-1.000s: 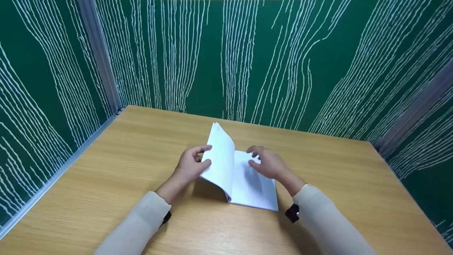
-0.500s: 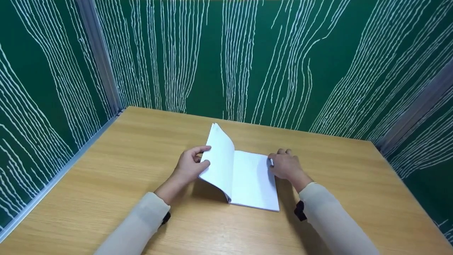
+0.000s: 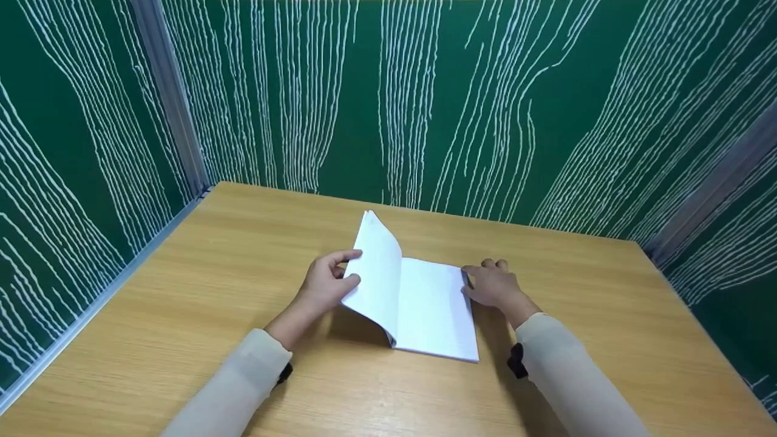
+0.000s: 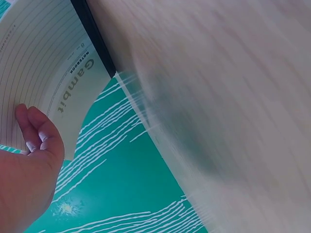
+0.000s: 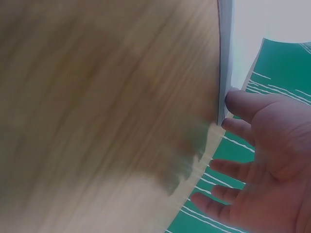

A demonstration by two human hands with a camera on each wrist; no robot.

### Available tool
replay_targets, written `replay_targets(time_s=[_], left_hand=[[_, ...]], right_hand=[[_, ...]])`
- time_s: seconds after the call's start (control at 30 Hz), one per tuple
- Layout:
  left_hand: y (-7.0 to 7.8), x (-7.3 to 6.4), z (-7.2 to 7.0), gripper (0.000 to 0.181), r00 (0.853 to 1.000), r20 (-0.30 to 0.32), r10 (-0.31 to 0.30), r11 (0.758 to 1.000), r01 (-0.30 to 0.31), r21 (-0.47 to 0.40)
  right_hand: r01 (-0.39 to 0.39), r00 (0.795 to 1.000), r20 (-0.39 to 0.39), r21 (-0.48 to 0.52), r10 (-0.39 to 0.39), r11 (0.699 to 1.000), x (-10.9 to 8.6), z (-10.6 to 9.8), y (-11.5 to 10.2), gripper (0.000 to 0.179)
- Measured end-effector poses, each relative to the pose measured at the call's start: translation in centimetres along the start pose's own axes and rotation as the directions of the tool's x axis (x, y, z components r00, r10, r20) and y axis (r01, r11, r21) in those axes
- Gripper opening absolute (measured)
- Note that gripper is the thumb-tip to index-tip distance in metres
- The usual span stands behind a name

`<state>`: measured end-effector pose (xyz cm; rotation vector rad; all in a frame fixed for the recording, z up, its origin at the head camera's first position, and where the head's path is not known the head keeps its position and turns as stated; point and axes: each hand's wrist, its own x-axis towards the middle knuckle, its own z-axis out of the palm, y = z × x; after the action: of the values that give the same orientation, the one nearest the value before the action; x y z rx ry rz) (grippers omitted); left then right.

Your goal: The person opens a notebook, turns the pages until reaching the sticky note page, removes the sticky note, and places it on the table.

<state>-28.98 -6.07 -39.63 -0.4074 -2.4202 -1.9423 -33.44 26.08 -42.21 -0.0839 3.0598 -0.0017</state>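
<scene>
A notebook [image 3: 430, 312] with white pages lies open on the wooden table, its right half flat. My left hand [image 3: 326, 280] pinches the outer edge of the raised left half between thumb and fingers, so those leaves stand up and curve toward the spine. From behind, the left wrist view shows a lined leaf [image 4: 46, 63] printed "Gambit NOTEBOOK" and several fingers of the left hand [image 4: 36, 145] against it. My right hand [image 3: 495, 285] is at the far right corner, thumb and index finger pinching the page edge [image 5: 225, 63]. Its other fingers [image 5: 214, 206] stretch past the notebook.
The wooden table [image 3: 200, 291] spreads around the notebook on all sides. Green walls [image 3: 358, 91] with wavy white lines rise behind it and at both sides, joined by grey corner posts [image 3: 170, 91]. Dark wrist bands [image 3: 517, 361] show under the pale sleeves [image 3: 570, 370].
My right hand has moved right from above the right page to its outer edge and far corner, then shifted only slightly. The left hand and the raised leaves have stayed in place.
</scene>
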Motion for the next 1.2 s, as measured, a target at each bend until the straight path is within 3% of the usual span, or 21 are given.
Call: replay_targets(time_s=[0.3,0.43,0.57,0.8,0.93,1.07,1.2], left_hand=[[0.6,-0.4,-0.1,0.042,1.0,-0.005,-0.024,1.0,0.024,0.008],[2.2,-1.4,-0.2,0.042,1.0,0.011,-0.019,1.0,0.019,0.018],[2.7,-1.6,-0.2,0.042,1.0,0.014,0.002,1.0,-0.002,0.021],[1.1,-0.6,-0.3,0.042,0.999,0.042,0.014,0.998,-0.011,-0.055],[-0.1,0.0,0.0,0.042,1.0,0.014,0.009,1.0,-0.008,-0.026],[-0.4,0.1,0.2,0.041,1.0,-0.017,0.018,1.0,-0.018,0.006],[-0.4,0.1,0.2,0.041,0.999,-0.024,0.024,1.0,-0.024,0.017]], right_hand=[[-0.01,1.0,-0.017,0.042,0.011,0.999,-0.2,0.4,-0.1,0.048],[-0.013,1.0,-0.023,0.052,0.015,0.999,-0.2,0.5,-0.1,0.048],[-0.013,0.999,-0.028,0.086,0.016,0.996,-0.1,0.5,-0.1,0.047],[0.04,0.997,-0.074,0.116,-0.032,0.992,-0.2,0.5,-0.1,0.044],[0.057,0.992,-0.122,0.128,-0.041,0.99,-0.2,0.5,-0.3,0.041],[0.08,0.982,-0.179,0.118,-0.058,0.99,-0.1,0.5,-0.5,0.038],[0.056,0.991,-0.132,0.207,-0.029,0.977,0.0,0.4,-0.5,0.04]])
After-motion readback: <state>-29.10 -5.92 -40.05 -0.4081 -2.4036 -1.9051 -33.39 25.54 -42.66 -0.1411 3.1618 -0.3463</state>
